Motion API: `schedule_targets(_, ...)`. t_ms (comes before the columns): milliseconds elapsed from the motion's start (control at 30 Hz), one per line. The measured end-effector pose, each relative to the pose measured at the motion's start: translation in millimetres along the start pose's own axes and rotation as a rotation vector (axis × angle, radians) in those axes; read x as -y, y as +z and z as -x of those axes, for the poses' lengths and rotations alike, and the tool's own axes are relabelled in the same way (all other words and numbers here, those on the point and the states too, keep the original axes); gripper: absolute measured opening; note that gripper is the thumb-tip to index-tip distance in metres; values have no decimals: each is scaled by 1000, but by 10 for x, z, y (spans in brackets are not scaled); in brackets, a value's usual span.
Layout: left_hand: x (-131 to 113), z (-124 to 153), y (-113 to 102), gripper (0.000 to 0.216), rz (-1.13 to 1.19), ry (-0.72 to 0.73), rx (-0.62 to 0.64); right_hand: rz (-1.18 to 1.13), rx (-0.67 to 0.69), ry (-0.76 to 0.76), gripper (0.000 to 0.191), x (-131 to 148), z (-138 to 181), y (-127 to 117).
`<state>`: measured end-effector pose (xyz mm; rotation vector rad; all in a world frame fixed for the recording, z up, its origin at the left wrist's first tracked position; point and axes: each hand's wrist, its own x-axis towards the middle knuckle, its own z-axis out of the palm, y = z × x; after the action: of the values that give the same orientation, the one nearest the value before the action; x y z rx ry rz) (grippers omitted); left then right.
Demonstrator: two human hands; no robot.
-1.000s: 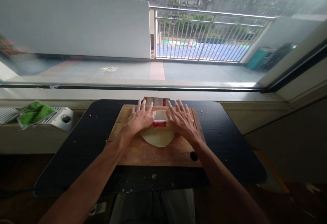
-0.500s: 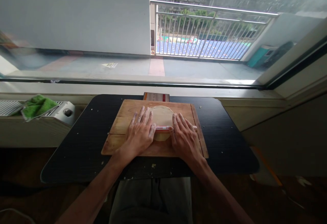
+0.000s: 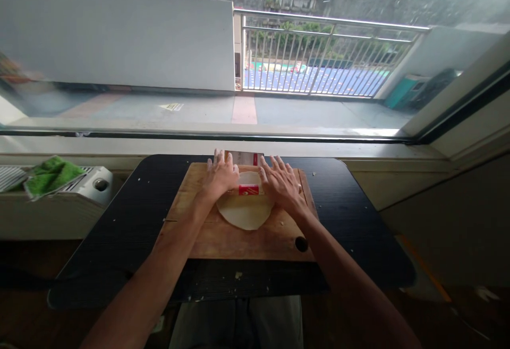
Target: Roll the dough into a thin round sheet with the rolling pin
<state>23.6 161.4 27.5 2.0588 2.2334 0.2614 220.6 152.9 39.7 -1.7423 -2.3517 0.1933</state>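
A rolling pin with a red and white label (image 3: pixel 248 189) lies across a thin, round sheet of dough (image 3: pixel 246 215) on a wooden board (image 3: pixel 255 248). My left hand (image 3: pixel 221 172) rests on the pin's left part, floured fingers stretched forward and apart. On the right part lies my right hand (image 3: pixel 281 180), palm down, with its fingers spread too. Both hands press from above rather than wrapping round the pin, and they hide its ends. Most of the dough shows on the near side of the pin, with a smaller strip beyond it.
The board sits on a black table (image 3: pixel 346 216) with scattered dough crumbs. Behind the board lies a flat box or booklet (image 3: pixel 244 158). A green cloth (image 3: pixel 53 173) drapes over a white radiator (image 3: pixel 98 184) at left. The window sill (image 3: pixel 319 149) runs along the back.
Both hands have moved away from me, carrying the rolling pin toward the dough's far edge. More dough shows on the near side. The pin's visible label has turned from mostly white to red.
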Motion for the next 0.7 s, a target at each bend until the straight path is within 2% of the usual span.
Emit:
schedule_targets(100,1,159,14,71,-32,55,138,19,-79,-66,59,6,212,28)
schedule_targets(167,-2,339,19,71,-45,112,160,27,-118,-91,59,18,398,38)
schedule_targets(367,-47,978,34,61,-17,261,-46,10,-147,-134,56,63,965,2)
schedule_targets(500,-62,1327,47,58,17,327,-125,-26,-172,-183,52,81,1278,16)
schedule_targets(600,-43,1453,54,58,22,353,-138,-51,-166,-205,51,102,1370,50)
schedule_targets(700,-23,1422,57,57,20,374,-136,-53,-146,-219,50,128,1308,64)
